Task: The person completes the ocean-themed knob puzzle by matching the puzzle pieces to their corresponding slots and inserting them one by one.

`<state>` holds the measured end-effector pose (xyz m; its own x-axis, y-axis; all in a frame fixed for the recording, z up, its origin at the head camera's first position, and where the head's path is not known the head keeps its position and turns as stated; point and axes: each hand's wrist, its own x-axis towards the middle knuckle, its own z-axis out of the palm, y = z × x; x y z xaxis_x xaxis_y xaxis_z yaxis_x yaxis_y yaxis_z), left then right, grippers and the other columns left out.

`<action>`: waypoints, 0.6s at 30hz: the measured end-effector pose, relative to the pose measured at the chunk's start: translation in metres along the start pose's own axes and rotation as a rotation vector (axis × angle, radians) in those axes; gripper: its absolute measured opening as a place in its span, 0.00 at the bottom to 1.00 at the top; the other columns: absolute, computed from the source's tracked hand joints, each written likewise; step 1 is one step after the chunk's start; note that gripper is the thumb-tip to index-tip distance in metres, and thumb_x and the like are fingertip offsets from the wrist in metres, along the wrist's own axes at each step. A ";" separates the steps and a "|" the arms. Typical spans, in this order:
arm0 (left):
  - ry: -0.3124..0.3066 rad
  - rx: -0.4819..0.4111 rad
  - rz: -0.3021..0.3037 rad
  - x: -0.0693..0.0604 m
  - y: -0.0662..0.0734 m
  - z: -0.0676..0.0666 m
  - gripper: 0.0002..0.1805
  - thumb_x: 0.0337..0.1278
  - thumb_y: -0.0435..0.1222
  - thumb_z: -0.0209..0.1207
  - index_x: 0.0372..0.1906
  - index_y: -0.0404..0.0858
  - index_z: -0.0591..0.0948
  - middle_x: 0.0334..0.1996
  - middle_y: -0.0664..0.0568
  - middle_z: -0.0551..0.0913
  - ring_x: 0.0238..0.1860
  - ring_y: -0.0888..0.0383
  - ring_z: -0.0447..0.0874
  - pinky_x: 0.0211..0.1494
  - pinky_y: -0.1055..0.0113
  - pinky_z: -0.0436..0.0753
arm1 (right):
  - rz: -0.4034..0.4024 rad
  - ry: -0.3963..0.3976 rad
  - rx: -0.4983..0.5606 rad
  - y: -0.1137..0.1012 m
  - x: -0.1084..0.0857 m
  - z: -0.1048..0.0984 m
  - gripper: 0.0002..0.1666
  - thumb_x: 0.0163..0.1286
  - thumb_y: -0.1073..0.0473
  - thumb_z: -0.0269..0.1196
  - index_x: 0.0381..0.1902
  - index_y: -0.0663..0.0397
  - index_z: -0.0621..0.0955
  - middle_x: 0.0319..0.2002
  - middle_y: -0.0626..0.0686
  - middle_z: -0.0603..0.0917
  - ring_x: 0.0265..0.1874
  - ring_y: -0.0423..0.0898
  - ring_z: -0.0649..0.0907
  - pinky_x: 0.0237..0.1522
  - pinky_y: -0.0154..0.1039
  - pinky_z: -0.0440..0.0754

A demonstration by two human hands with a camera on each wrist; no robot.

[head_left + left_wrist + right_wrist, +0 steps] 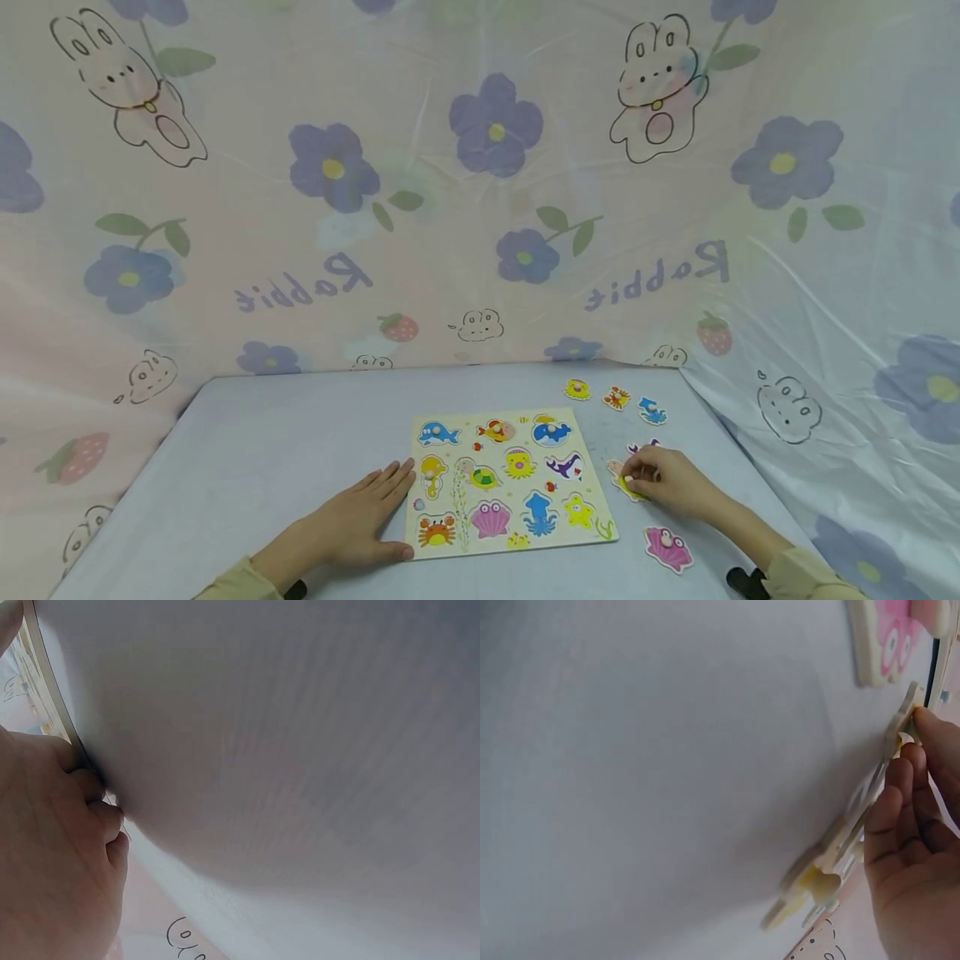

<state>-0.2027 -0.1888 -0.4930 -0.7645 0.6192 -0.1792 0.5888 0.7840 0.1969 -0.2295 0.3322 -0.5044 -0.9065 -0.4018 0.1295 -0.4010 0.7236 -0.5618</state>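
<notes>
The left hand (360, 517) lies with its fingers outstretched and its thumb apart from them, their tips against the near side of a pale puzzle board (521, 492). The board lies flat on the white surface (300, 442) between the two hands, closer to the left one, and shows sea creatures in rows: blue whales, fish, a seahorse, an octopus, a crab, a shell, a squid and a starfish among them. Just past the board's other side, the right hand (675, 483) pinches a small yellowish piece (621, 481) between thumb and fingertips; in the right wrist view this piece stands tilted, and its full picture is partly covered by the fingers. A purple piece (655, 442) shows just beyond the right hand, partly hidden behind it. Farther beyond that hand, a blue squid piece (652, 411), an orange crab piece (617, 397) and a yellow octopus piece (577, 389) lie apart from one another. Nearer the person than the right hand lies a pink shell piece (671, 557) with round eyes. Beige sleeves (243, 582) end behind both hands, and beyond them hangs a curtain (427, 250) printed with rabbits, purple flowers and strawberries.
</notes>
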 end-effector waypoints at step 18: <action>0.003 0.019 -0.003 0.002 -0.003 0.005 0.62 0.59 0.78 0.47 0.83 0.36 0.56 0.85 0.46 0.48 0.83 0.45 0.49 0.82 0.45 0.57 | -0.037 0.085 0.010 -0.017 0.015 0.002 0.04 0.69 0.58 0.72 0.40 0.43 0.87 0.32 0.37 0.81 0.29 0.34 0.77 0.29 0.31 0.79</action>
<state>-0.2049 -0.1900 -0.4985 -0.7671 0.6167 -0.1766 0.5912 0.7865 0.1784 -0.2361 0.3134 -0.4944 -0.8993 -0.3789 0.2186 -0.4333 0.7035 -0.5633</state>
